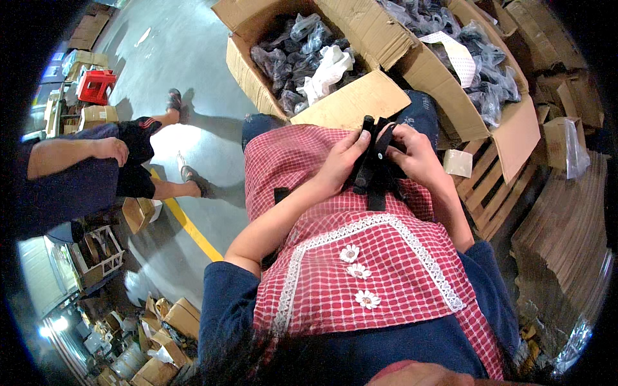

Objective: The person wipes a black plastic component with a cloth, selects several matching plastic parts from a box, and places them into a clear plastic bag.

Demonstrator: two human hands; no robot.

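Above my lap, both hands work on a bundle of black straps [365,168] that look like fabric webbing. My left hand [344,157] is closed round it, with the thumb pressed near its upper end. My right hand [417,153] has its fingers curled on a looped strap at the bundle's right side, where a small pale round spot shows. Loose strap ends hang down onto my red checked apron [290,161]. Part of the bundle is hidden behind my fingers.
Just ahead stand an open cardboard box [254,80] of bagged dark items and a second such box [444,112] on a wooden pallet [496,193]. Flattened cardboard [566,225] is stacked at right. To the left, another person [77,161] stands near a red crate [96,87].
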